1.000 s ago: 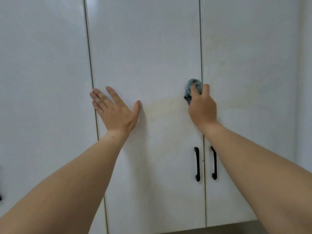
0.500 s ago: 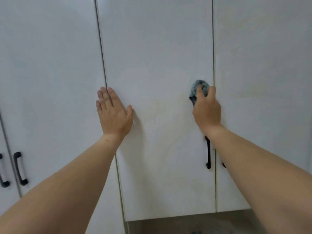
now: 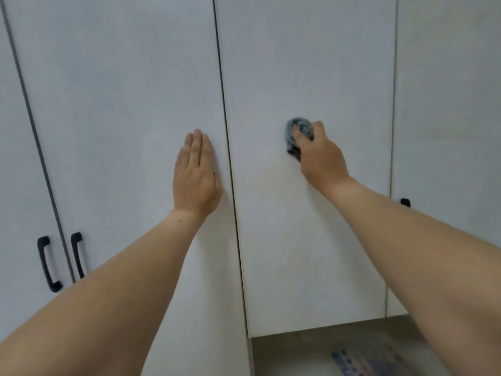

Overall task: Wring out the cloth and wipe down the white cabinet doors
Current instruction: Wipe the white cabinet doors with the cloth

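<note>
White cabinet doors fill the view. My right hand (image 3: pixel 320 156) presses a small bunched blue-grey cloth (image 3: pixel 294 134) against the middle door (image 3: pixel 311 77), about halfway across it. My left hand (image 3: pixel 195 172) lies flat, fingers together and pointing up, on the neighbouring door (image 3: pixel 122 104) just left of the dark gap between the two. Most of the cloth is hidden under my fingers.
Two black handles (image 3: pixel 47 263) (image 3: pixel 77 253) sit at the lower left either side of a door gap. Another black handle (image 3: pixel 405 202) peeks out behind my right forearm. Below the middle door's bottom edge a grey surface with a blue-patterned item (image 3: pixel 349 360) shows.
My right hand has slid the cloth leftward from the door's right edge toward its middle. My left hand has shifted off the middle door onto the left one, and the view has panned.
</note>
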`<state>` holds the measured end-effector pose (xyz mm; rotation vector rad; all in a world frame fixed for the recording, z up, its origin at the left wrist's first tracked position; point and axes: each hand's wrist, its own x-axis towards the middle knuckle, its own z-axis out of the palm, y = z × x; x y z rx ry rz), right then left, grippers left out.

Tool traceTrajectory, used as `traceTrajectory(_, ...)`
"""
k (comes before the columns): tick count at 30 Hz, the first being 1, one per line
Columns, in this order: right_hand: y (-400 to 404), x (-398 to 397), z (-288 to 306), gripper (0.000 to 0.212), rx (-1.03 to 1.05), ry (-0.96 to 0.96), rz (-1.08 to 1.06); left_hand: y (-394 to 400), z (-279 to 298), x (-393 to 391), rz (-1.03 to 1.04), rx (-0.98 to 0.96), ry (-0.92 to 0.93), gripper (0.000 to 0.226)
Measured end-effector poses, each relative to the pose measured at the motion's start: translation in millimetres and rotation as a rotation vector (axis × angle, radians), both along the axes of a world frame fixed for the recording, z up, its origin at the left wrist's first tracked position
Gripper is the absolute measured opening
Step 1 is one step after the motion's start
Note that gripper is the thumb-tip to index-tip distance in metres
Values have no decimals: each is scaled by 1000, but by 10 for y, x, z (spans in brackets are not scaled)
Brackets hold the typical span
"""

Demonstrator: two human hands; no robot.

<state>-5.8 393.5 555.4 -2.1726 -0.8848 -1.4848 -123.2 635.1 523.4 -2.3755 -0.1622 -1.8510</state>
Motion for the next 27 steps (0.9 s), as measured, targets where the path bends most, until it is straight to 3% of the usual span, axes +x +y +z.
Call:
traceTrajectory(2, 285, -151, 127, 53, 274, 155, -18, 35, -27, -8, -6, 23, 43, 70)
traceTrajectory(3, 515, -324, 189, 53, 308, 178, 11, 20, -24, -12, -11, 11, 65, 72)
traceTrajectory(7, 1195, -693, -35, 56, -32, -9, 118, 1, -23, -14, -47, -71, 108, 69)
traceTrajectory(9, 1041, -583, -288, 54, -237, -110, 124, 24, -20, -19, -47, -63, 105, 67)
traceTrajectory(11, 755, -378, -503, 52, -278, -185, 81, 12, -16, -25, -43, -70, 127, 74)
traceTrajectory(16, 563, -290, -452, 61, 297, 180, -82, -242, -56, 3, -66, -156, 109, 92)
traceTrajectory(17, 623, -356, -432, 59, 269, 169, -58, -310, -79, 44, -75, -164, 120, 93)
traceTrajectory(20, 607, -401, -525, 59, -132, -66, 41, -490, -131, 159, -85, -153, 113, 88)
traceTrajectory(22, 276, -223, -532, 60, -214, -108, 19, -669, -91, 247, -89, -147, 110, 91)
traceTrajectory(24, -111, 17, -535, 61, -95, -25, -56, -887, -31, 329, -74, -172, 139, 99)
traceTrajectory(27, -620, 302, -491, 68, 287, 216, -211, -1168, 32, 478, -42, -212, 222, 102)
